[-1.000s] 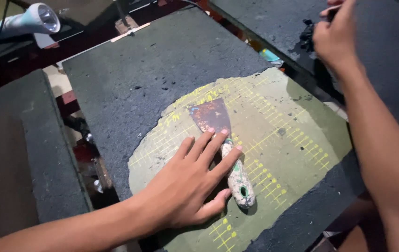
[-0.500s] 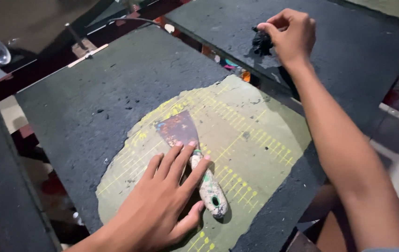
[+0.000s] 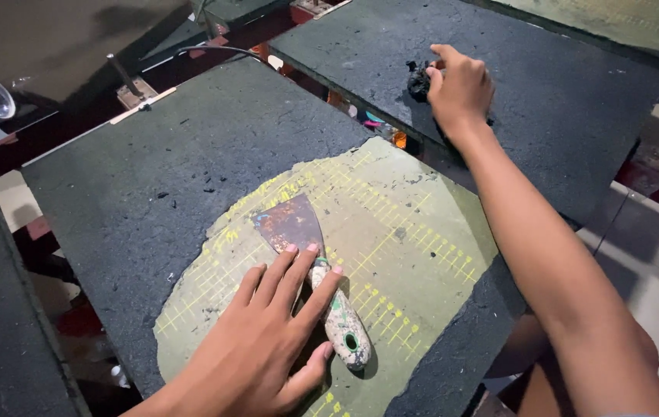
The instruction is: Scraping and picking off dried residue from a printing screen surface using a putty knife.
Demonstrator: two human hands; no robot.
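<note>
Now your right hand (image 3: 461, 89) has come down onto the small black lump (image 3: 420, 79) at upper right, fingers curled around it; your left hand (image 3: 268, 347) stays flat, fingers open, on the rusty, paint-flecked putty knife (image 3: 310, 270) at lower centre.

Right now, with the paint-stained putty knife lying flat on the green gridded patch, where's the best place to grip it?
Probably the paint-speckled handle of the putty knife. It points toward the person at lower right, and its rounded end shows clear of the left hand, whose fingertips rest near the rusty blade. Come from the near right side; the thin blade lies flush on the green gridded patch.
</note>
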